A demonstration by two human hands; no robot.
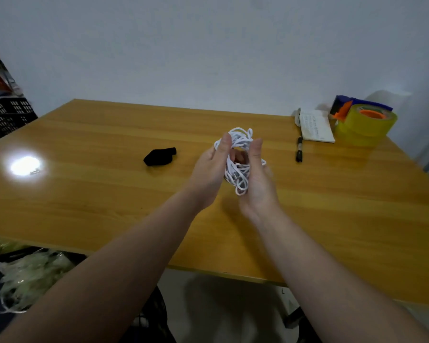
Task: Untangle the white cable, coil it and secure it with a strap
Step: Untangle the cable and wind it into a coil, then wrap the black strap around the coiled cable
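A tangled bundle of white cable [240, 142] is held up above the middle of the wooden table [109, 194], cupped between both hands. My left hand [212, 169] grips its left side, thumb up by the top loops. My right hand [256, 184] holds the right and lower side, and loops hang down past its palm. A black strap [160, 156] lies folded on the table to the left of the hands, apart from them.
A black pen [299, 149] lies right of the hands. Behind it are an open notebook [316, 127] and yellow tape rolls [364, 125] at the back right corner. A dark crate [8, 115] stands off the table's left. A bright light glare [25, 165] shows on the left tabletop.
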